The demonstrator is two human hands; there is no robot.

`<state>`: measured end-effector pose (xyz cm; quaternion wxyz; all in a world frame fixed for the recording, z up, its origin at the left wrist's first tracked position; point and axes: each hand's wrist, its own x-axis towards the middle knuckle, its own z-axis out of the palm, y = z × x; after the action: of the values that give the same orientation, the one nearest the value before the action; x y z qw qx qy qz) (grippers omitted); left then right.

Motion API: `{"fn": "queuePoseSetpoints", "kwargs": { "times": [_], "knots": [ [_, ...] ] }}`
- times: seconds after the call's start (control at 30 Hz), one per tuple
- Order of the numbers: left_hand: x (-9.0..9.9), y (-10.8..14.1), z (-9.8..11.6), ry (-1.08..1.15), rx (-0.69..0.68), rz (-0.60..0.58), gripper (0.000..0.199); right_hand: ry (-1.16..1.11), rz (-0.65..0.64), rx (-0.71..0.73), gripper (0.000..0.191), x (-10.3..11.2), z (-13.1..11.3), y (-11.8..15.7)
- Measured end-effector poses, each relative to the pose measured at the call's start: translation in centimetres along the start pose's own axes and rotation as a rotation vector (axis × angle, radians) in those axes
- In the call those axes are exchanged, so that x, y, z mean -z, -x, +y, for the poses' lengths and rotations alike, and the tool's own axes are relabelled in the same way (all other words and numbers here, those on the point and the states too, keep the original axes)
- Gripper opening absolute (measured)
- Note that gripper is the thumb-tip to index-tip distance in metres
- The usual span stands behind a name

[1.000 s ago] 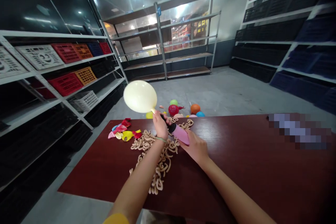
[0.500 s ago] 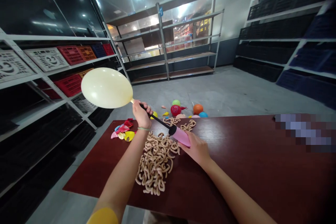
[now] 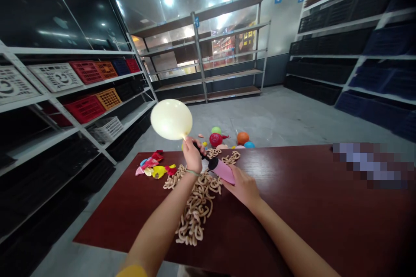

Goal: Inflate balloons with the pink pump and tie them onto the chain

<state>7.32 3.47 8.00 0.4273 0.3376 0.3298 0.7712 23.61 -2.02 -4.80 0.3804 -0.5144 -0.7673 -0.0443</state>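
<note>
A pale yellow inflated balloon (image 3: 171, 119) sits on the nozzle end of a hand pump with a pink barrel (image 3: 223, 170). My left hand (image 3: 193, 154) is closed around the balloon's neck and the pump's black front end. Around the pink barrel my right hand (image 3: 244, 185) is wrapped. Little of the black rod shows between the two hands. Beneath them, a pile of tan curled pieces (image 3: 194, 207) lies on the dark red table (image 3: 292, 199). Left of the pile are flat, uninflated balloons (image 3: 155, 167) in several colours.
On the floor past the table lie inflated balloons, among them a red one (image 3: 216, 140) and an orange one (image 3: 242, 138). Shelves with crates (image 3: 56, 75) stand left, a metal rack (image 3: 234, 77) behind, more shelves right. A blurred-out item lies at the table's right.
My left hand has moved right, toward the pink barrel, so less black rod shows. The balloon has come right with it and looks smaller and rounder. The view has shifted slightly.
</note>
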Motion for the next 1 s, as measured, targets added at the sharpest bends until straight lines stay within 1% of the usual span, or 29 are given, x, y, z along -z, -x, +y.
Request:
{"fn": "queuePoseSetpoints", "kwargs": {
  "times": [0.1, 0.17, 0.23, 0.27, 0.3, 0.37, 0.43, 0.5, 0.57, 0.63, 0.67, 0.7, 0.77, 0.93, 1.0],
  "knots": [
    [0.4, -2.5, 3.2, -0.019, -0.079, 0.022, 0.037, -0.017, 0.009, 0.010, 0.046, -0.2, 0.1, 0.0],
    [0.6, -3.7, 4.7, -0.020, -0.124, 0.034, 0.036, -0.035, 0.013, 0.012, 0.047, -0.2, 0.1, -0.1],
    [0.6, -4.2, 5.3, 0.002, -0.164, 0.051, 0.035, -0.048, 0.010, 0.004, 0.047, -0.2, 0.1, -0.1],
    [0.5, -4.2, 5.2, 0.018, -0.180, 0.066, 0.035, -0.049, 0.008, -0.005, 0.046, -0.2, 0.1, -0.1],
    [0.3, -3.9, 4.8, 0.034, -0.190, 0.081, 0.035, -0.047, 0.009, -0.018, 0.046, -0.1, 0.1, -0.1],
    [-0.3, -2.8, 3.5, 0.054, -0.179, 0.094, 0.036, -0.039, 0.020, -0.048, 0.044, -0.1, 0.1, 0.0],
    [-1.1, -1.0, 1.5, 0.046, -0.114, 0.061, 0.037, -0.038, 0.035, -0.078, 0.043, -0.1, 0.1, 0.0],
    [-1.7, 1.0, -0.6, 0.026, -0.026, 0.003, 0.041, -0.044, 0.042, -0.104, 0.043, 0.0, 0.2, 0.0],
    [-2.0, 2.5, -2.3, 0.013, 0.020, -0.031, 0.044, -0.053, 0.037, -0.116, 0.044, 0.2, 0.1, 0.0],
    [-1.8, 3.1, -3.1, 0.008, 0.029, -0.040, 0.044, -0.060, 0.018, -0.108, 0.045, 0.3, 0.0, 0.0],
    [-1.5, 3.0, -3.1, 0.007, 0.030, -0.038, 0.044, -0.060, 0.005, -0.098, 0.045, 0.3, -0.1, 0.0],
    [-1.2, 2.6, -2.8, 0.005, 0.031, -0.036, 0.044, -0.057, -0.008, -0.085, 0.045, 0.3, -0.1, -0.1],
    [-0.6, 1.4, -1.5, 0.001, 0.027, -0.028, 0.042, -0.048, -0.025, -0.056, 0.046, 0.2, -0.3, 0.0],
    [0.2, -2.9, 3.3, -0.013, -0.042, 0.049, 0.036, -0.037, -0.014, -0.020, 0.047, -0.2, -0.2, -0.1],
    [0.3, -4.0, 4.5, -0.002, -0.074, 0.074, 0.035, -0.044, 0.003, -0.015, 0.047, -0.2, -0.1, -0.2]
  ]
}}
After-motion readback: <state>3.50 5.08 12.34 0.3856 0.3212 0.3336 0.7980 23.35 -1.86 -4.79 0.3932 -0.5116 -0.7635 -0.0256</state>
